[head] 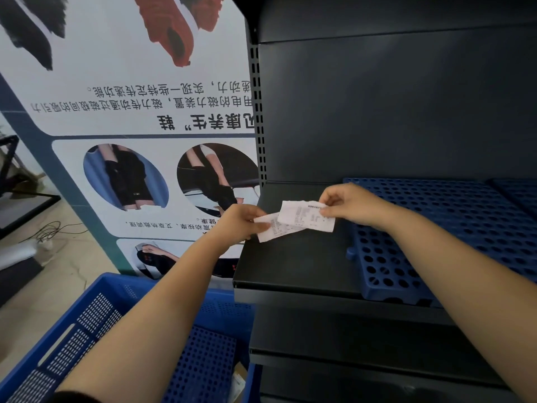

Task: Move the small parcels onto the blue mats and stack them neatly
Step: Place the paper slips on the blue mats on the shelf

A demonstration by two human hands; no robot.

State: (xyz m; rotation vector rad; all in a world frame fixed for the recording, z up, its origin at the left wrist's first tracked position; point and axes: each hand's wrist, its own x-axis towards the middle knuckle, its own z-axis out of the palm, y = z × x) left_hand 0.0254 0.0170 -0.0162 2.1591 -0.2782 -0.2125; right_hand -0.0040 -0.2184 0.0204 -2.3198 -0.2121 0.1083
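Down at the left a blue crate waits on the floor; a parcel seems to lie inside. The poster reads upside down. Left hand and right hand each pinch a printed slip, illegible, apparently sorting them, over the shelf's left end. The blue mat is bare.

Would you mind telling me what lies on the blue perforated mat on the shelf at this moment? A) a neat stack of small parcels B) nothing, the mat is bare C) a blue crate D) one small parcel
B: the blue mat shows only its bare holes, while the left hand and right hand hold paper slips beside it.
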